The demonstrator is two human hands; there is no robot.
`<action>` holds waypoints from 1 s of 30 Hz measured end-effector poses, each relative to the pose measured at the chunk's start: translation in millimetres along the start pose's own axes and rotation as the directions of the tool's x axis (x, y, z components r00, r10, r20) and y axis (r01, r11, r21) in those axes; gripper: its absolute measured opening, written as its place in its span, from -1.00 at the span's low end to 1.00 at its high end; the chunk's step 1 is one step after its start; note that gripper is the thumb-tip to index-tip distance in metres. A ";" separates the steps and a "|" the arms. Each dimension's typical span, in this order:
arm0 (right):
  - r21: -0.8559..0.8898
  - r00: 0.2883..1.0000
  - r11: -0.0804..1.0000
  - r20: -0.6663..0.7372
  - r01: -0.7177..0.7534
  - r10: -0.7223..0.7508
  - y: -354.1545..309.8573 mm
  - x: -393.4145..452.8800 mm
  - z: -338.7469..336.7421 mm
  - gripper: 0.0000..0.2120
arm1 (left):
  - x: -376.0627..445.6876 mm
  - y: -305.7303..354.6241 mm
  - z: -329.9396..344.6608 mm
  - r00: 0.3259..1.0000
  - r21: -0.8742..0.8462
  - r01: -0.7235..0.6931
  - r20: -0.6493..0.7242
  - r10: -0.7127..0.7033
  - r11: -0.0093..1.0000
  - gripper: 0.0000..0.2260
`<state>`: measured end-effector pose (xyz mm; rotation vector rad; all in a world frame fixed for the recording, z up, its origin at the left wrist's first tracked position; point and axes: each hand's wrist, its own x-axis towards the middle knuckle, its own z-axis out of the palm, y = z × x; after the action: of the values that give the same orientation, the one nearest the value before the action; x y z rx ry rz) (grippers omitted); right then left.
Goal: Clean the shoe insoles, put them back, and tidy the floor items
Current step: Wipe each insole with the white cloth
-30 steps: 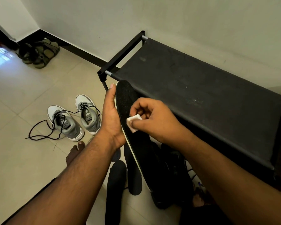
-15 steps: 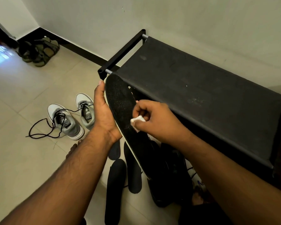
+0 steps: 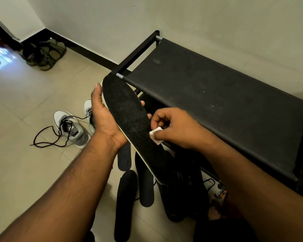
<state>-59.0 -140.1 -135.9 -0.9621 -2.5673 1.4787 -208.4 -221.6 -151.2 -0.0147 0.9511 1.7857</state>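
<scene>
Grey sneaker (image 3: 90, 116) half behind left hand (image 3: 106, 119)

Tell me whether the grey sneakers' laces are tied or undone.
Undone. The grey sneakers stand on the floor tiles with a dark lace trailing loose across them.

Both forearms are bare, no sleeves, watch or rings on either hand.
</scene>
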 end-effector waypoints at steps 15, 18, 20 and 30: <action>0.395 1.000 0.918 0.014 -0.017 0.012 -0.2 10.5 16.1 -0.85 | -10.1 18.1 -28.6 0.998 -0.007 -0.052 0.022 0.052 0.999 -0.24; 0.398 0.994 0.915 -0.106 0.060 -0.020 -13.2 24.8 36.6 -0.85 | -18.7 29.0 -47.2 0.989 0.074 -0.134 -0.059 0.139 0.988 -0.32; 0.398 0.989 0.914 -0.144 0.076 -0.019 -24.7 35.6 58.2 -0.85 | -26.9 38.8 -61.9 0.977 0.122 -0.138 -0.146 0.155 0.983 -0.44; 0.657 0.950 0.751 -0.189 -0.066 0.250 3.6 54.5 218.5 -0.85 | -45.4 14.3 -165.4 0.859 0.499 0.039 -0.460 0.226 0.866 -0.50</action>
<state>-170.1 -279.6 -273.5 -1.1684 -1.6107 1.9180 -268.4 -358.8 -236.1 -0.1187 1.8092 1.6020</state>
